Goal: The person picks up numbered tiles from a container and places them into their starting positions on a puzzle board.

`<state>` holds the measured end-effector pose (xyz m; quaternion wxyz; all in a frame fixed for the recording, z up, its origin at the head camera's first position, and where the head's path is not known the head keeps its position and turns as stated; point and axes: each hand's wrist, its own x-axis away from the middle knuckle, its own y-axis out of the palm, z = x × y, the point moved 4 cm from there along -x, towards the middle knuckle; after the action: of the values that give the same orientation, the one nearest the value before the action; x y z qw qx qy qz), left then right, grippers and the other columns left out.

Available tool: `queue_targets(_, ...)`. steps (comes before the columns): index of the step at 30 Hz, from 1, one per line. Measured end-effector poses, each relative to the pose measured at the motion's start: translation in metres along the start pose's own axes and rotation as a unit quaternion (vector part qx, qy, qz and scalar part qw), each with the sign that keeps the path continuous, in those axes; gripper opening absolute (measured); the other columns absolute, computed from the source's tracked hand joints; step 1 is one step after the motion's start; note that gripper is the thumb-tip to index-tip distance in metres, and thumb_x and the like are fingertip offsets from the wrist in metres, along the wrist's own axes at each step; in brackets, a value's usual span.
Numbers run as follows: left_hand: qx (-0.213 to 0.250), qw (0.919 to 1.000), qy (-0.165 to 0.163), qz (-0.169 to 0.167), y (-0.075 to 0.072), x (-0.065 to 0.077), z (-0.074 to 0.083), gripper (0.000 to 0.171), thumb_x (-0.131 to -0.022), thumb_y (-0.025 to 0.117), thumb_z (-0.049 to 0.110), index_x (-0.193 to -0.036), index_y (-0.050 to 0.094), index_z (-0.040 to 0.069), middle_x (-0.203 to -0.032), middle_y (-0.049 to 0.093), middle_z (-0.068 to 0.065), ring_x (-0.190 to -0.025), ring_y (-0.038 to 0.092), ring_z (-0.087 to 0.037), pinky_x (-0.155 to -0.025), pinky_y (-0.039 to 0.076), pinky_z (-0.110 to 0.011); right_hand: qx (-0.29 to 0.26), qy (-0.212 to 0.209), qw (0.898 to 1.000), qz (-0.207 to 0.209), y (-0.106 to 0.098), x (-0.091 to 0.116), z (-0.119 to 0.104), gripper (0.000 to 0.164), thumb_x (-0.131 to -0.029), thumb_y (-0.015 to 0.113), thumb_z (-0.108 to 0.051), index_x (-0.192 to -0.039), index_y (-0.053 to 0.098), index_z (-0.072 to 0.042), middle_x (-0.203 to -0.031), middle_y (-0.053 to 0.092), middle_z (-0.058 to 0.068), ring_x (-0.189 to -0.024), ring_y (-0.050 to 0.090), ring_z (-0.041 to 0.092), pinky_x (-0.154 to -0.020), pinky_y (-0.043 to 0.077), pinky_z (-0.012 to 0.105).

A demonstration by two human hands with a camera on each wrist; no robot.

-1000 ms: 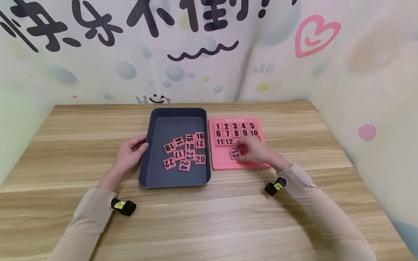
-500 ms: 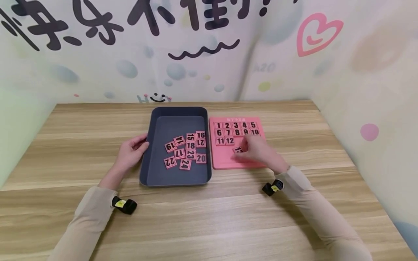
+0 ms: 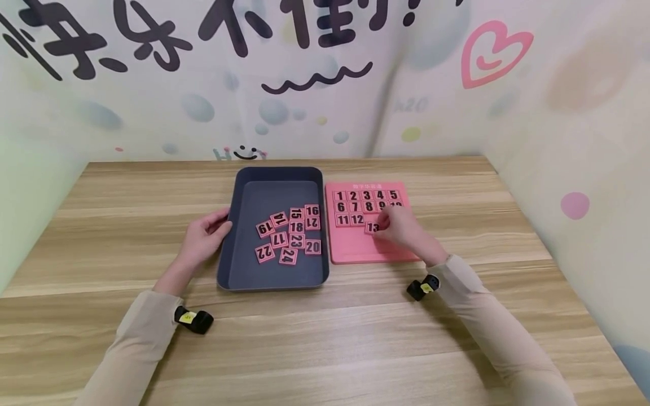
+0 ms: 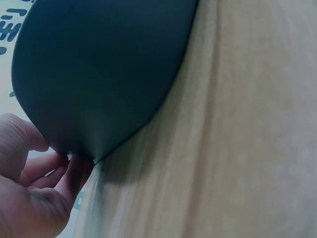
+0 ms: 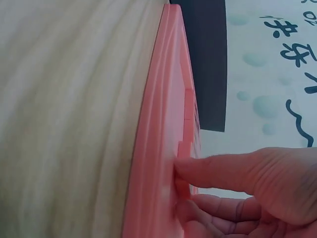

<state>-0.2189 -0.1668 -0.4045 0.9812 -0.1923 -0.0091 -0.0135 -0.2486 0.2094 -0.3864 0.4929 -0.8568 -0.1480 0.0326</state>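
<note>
My right hand (image 3: 406, 230) pinches a pink number tile (image 3: 372, 227) marked 13, now upright, over the pink puzzle board (image 3: 350, 252). Tiles 1 to 12 sit in order on that board, and the tile lies just right of and slightly below the 12. In the right wrist view, the thumb (image 5: 218, 171) and curled fingers press against the tile's edges at the board. With its thumb at the rim and fingers at the outer wall, my left hand (image 3: 202, 239) holds the left side of the dark grey tray (image 3: 264, 277).
Several loose number tiles (image 3: 297, 227), 14 to 24, lie at various angles in the tray's right half. Tray and board stand side by side on a wooden table (image 3: 325, 344). A printed wall (image 3: 304, 129) rises behind the table.
My right hand has turned the 13 tile from sideways to upright and moved it up and right, close beside the 12. The left hand stays at the tray.
</note>
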Motion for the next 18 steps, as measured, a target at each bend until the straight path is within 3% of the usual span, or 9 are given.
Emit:
queue_targets(8, -0.012, 0.9999, -0.01, 0.002, -0.001, 0.001, -0.001, 0.042, -0.097, 0.049, 0.01, -0.135, 0.044, -0.007, -0.134, 0.048, -0.024, -0.102, 0.05, -0.003, -0.079, 0.04, -0.004, -0.041, 0.009, 0.999, 0.025, 0.0, -0.01, 0.003, 0.028, -0.075, 0.073, 0.004, -0.098, 0.057, 0.009, -0.091, 0.063, 0.022, -0.085, 0.061, 0.032, -0.077, 0.053, 0.038)
queue_targets(15, 0.005, 0.9999, -0.007, 0.006, 0.0, 0.001, -0.002, 0.042, -0.096, 0.049, 0.008, -0.134, 0.044, -0.008, -0.133, 0.049, -0.025, -0.092, 0.048, 0.008, -0.078, 0.041, -0.005, -0.061, 0.014, 0.998, 0.026, 0.0, -0.015, 0.008, 0.027, -0.074, 0.074, 0.004, -0.095, 0.057, 0.007, -0.091, 0.063, 0.021, -0.085, 0.061, 0.032, -0.076, 0.054, 0.037)
queue_targets(18, 0.007, 0.9999, -0.006, 0.006, 0.0, 0.001, -0.002, 0.041, -0.096, 0.049, 0.008, -0.134, 0.045, -0.008, -0.133, 0.049, -0.025, -0.093, 0.049, 0.007, -0.078, 0.041, -0.005, -0.058, 0.01, 0.998, 0.029, -0.002, -0.015, 0.008, 0.029, -0.073, 0.075, 0.003, -0.094, 0.056, 0.007, -0.088, 0.064, 0.021, -0.082, 0.062, 0.031, -0.074, 0.054, 0.037)
